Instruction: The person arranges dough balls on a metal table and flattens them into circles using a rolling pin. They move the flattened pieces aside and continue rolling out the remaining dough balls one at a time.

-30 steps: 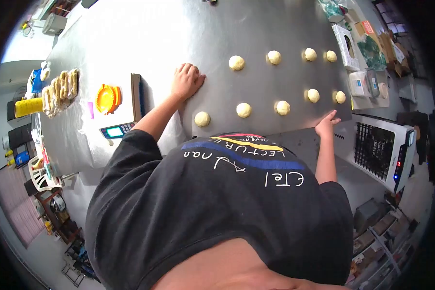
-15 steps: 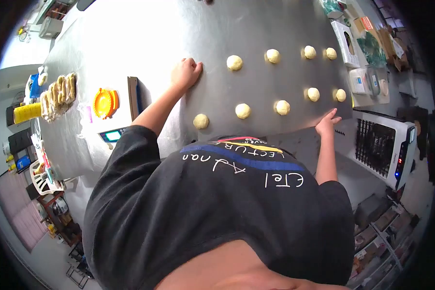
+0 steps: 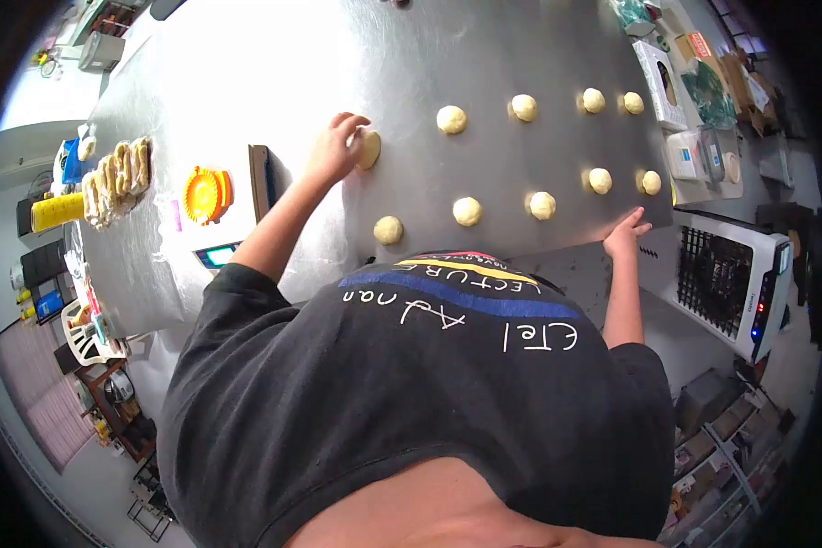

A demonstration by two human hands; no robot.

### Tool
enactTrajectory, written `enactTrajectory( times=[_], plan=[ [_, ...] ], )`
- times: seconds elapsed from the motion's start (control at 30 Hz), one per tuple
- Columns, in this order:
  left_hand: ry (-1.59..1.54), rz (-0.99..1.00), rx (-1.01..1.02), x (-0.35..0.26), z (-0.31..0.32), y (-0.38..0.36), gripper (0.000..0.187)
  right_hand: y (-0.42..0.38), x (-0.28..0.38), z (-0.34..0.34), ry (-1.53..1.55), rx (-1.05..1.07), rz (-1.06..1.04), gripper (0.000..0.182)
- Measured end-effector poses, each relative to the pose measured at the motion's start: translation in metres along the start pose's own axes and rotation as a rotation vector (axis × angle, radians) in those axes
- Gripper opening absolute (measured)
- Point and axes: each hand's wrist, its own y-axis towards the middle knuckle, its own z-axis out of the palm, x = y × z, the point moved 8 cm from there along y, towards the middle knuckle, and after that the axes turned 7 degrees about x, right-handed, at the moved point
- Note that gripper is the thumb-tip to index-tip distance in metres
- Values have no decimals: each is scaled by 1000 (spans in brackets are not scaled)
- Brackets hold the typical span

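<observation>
My left hand (image 3: 335, 151) is on the metal table, fingers curled against the left side of a pale dough ball (image 3: 369, 149). The dough's right side shows; part of it is hidden by the fingers. Below it sits another dough ball (image 3: 388, 230), apart from the hand. Several more round dough balls lie to the right in two spaced rows, among them one at the near row's right end (image 3: 650, 183). My right hand (image 3: 625, 235) rests at the table's near edge with its fingers stretched out, holding nothing, just below that end ball.
The metal table (image 3: 521, 55) bears a digital scale (image 3: 216, 257), an orange round mould (image 3: 205, 195), wrapped dough strips (image 3: 119, 183) and a yellow roll (image 3: 57, 212) at left. Plastic boxes (image 3: 690, 155) stand at right, above a white appliance (image 3: 731, 279).
My left hand has shifted from a closed cupped pose, uncovering the dough ball on its right side. My right hand stays at the table edge. The whole view has shifted slightly.
</observation>
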Motion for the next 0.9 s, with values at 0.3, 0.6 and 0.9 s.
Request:
enactTrajectory(
  times=[0.3, 0.6, 0.9],
  plan=[
    [202, 119, -206, -14, 37, 5, 32, 4, -8, 3, -60, 32, 62, 106],
    [336, 57, -200, -3, 35, 41, 29, 8, -10, 4, -91, -64, 23, 99],
    [48, -159, 16, 21, 23, 18, 48, 7, -8, 4, -69, -76, 19, 95]
  ],
)
